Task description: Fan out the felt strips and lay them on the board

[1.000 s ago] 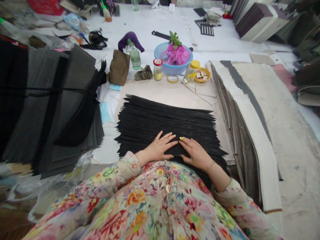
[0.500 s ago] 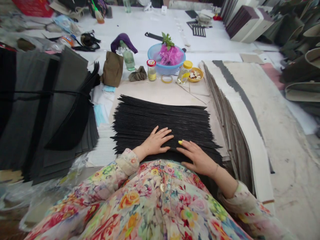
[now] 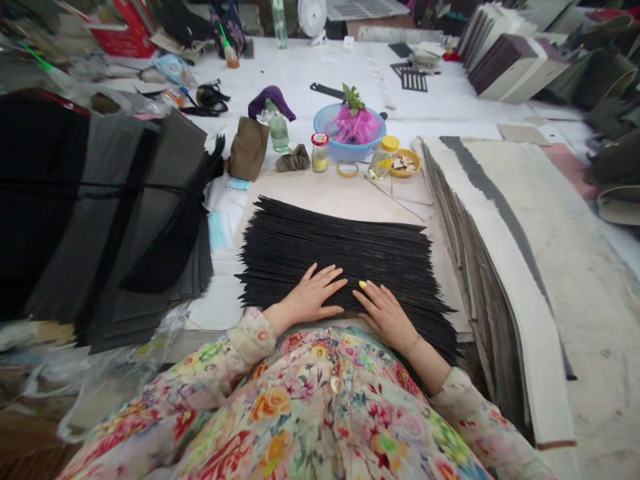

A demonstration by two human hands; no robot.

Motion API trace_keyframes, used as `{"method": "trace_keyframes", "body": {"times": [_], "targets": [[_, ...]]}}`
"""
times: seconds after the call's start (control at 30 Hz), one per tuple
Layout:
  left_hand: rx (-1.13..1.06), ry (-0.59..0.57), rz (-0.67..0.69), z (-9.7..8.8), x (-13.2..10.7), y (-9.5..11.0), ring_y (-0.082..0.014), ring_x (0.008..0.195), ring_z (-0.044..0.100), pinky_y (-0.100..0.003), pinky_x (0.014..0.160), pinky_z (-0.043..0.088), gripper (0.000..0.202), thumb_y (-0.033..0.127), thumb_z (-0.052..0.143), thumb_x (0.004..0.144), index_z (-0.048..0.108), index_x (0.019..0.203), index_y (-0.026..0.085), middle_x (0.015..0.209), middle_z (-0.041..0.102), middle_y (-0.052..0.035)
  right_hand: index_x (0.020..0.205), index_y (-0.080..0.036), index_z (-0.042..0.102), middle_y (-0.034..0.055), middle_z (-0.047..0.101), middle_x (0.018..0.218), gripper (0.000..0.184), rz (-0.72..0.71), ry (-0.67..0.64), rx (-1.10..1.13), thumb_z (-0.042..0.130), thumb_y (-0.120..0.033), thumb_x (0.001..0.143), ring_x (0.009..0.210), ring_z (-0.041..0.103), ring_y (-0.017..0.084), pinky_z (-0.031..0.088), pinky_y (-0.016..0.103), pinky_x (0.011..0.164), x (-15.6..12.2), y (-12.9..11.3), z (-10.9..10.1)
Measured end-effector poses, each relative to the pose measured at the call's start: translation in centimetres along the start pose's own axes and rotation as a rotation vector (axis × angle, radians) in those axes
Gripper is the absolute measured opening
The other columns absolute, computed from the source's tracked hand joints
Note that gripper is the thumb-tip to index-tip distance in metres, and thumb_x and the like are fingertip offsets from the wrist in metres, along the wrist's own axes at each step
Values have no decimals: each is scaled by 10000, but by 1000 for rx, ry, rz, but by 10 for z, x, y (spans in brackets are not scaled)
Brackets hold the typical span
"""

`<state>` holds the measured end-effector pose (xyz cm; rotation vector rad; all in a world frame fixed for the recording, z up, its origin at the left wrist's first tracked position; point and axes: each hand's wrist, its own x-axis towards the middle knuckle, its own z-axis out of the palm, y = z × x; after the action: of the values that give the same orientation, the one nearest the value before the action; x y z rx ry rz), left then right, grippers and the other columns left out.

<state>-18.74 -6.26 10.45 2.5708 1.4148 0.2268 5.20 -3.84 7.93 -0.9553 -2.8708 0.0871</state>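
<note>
**Black layered stack under two flat hands: slip risk at the ragged ends**

Position: the black stack [image 3: 340,247] lies on a pale board [image 3: 310,190] directly in front of the torso, between the tied dark bundle [image 3: 115,227] on the left and the tall pale stack [image 3: 505,267] on the right.

Hands: left hand [image 3: 310,297] and right hand [image 3: 387,317] rest palm down on the near part of the stack, fingers spread, a small gap between them. Neither is clamped on anything. Cannot tell how hard they press.

Risks (judgement): the layers could shear sideways if one hand pushes harder than the other; pointed tips already jut at both ends. The near layers could ruck or fold against the floral shirt [image 3: 330,400], should the torso lean in. Lifting both hands at once might let the layers splay, as no strap shows around them.

Change against the half-second-earlier frame: right hand sits further up the stack, its fingers angled more forward; the left is slightly nearer the body. The view has shifted too: more of the fan [image 3: 313,17] shows at the far edge.
</note>
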Motion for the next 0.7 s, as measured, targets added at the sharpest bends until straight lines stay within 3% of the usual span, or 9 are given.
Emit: {"method": "trace_keyframes", "body": {"times": [0.13,0.23,0.47,0.7], "targets": [[116,-3,-100,2,-26,2,-221,1324,139,-447,1069,66,709,540,456,787,214,1369,216,1441,209,-66,1325,-229,320,66,383,1363,471,21,44,-67,395,-317,868,1287,259,206,232,406,1043,-6,-7,3],[203,-11,-135,2,-31,-2,-222,1330,114,-447,1065,79,723,539,447,791,172,1380,221,1447,189,-64,1328,-240,314,78,379,1365,493,7,74,-104,411,-358,859,1286,262,225,226,422,1036,-2,-4,5],[230,4,-104,-2,-9,-24,-223,1333,85,-455,1064,46,811,586,496,731,173,1376,214,1446,190,-65,1344,-246,279,101,328,1391,572,-73,82,-145,453,-410,825,1294,236,247,215,443,1025,23,22,8],[172,9,-63,-1,12,-49,-250,1335,48,-467,1054,0,928,635,531,656,160,1379,188,1453,151,-94,1344,-245,280,110,296,1405,677,-84,96,-115,451,-554,767,1296,221,268,191,467,1022,49,48,13]]}}
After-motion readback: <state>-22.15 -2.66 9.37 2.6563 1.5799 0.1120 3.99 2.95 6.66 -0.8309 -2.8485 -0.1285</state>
